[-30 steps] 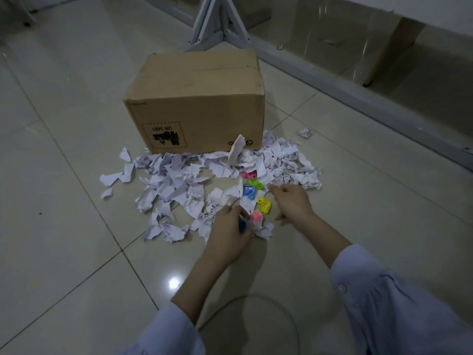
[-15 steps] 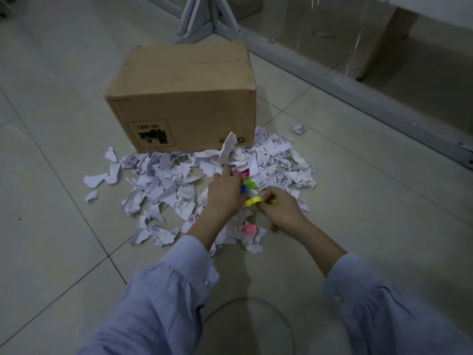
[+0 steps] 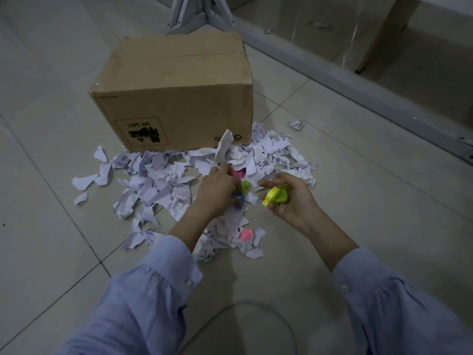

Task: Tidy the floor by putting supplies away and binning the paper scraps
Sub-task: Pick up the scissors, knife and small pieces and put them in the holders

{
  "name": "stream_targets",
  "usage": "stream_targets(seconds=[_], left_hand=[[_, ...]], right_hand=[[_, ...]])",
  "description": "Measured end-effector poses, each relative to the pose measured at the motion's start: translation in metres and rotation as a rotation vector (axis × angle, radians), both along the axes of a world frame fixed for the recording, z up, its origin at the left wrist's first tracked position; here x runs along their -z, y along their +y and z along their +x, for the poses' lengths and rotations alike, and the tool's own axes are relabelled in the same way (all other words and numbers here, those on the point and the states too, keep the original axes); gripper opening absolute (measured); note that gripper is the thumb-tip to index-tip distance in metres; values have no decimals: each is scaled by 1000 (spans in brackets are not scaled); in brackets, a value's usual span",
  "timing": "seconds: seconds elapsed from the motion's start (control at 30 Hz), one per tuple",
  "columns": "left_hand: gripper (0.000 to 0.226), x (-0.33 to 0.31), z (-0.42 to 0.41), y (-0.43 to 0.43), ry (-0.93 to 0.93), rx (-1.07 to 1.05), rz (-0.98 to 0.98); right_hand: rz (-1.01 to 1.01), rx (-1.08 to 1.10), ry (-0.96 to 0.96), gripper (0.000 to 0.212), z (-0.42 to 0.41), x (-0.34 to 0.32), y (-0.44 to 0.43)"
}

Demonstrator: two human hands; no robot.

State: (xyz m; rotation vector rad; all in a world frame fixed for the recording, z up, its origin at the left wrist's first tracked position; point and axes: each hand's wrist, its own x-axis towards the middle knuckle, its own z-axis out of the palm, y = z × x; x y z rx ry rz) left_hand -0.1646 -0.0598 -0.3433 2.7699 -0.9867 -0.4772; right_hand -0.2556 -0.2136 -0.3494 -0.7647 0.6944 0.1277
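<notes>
The floor (image 3: 358,201) has pale grey tiles. A closed cardboard box (image 3: 179,98) stands on it. Torn paper scraps (image 3: 158,180) lie spread in front, touching the box. A pink item (image 3: 246,234) lies among the near scraps.

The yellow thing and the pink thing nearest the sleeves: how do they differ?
The yellow thing is held in the right hand, off the floor, while the pink thing lies untouched on the paper scraps. The yellow one shares the palm with a green piece, and the pink one lies on its own at the near edge of the pile. Both are small and brightly coloured.
</notes>
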Motion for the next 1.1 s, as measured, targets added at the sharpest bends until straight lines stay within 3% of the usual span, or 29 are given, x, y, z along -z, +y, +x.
stream_targets(seconds=[0.07, 0.17, 0.23, 0.37, 0.43, 0.53, 0.7, 0.77, 0.9, 1.0, 1.1], left_hand=[[32, 3, 0, 3, -31, 4, -39], [44, 12, -2, 10, -99, -9, -89], [54, 18, -3, 13, -124, 4, -58], [52, 23, -4, 16, -135, 22, -29], [45, 23, -3, 19, -143, 10, -75], [35, 23, 1, 24, -157, -22, -154], [36, 23, 2, 28, -136, 39, -99], [36, 24, 4, 27, -128, 20, -105], [24, 23, 12, 27, -142, 1, -75], [14, 18, 13, 30, -51, -131, -294], [8, 8, 11, 29, 216, -484, -650]], right_hand=[[-106, -29, 92, 13, 7, 1, 2], [-605, -181, 185, 14, 16, 7, 9], [-925, -279, 124, 12, 20, 11, 16], [-1476, -592, 31, 26, 25, 13, 28], [-1640, -673, 26, 22, 29, 15, 32], [-1705, -695, 18, 18, 34, 19, 37], [-1566, -590, 48, 24, 33, 27, 35], [-1332, -433, 105, 22, 34, 25, 35], [-602, -201, 213, 10, 36, 13, 28], [-214, -120, 211, 11, 33, 10, 21], [-9, -47, 116, 11, 31, 15, 16]])
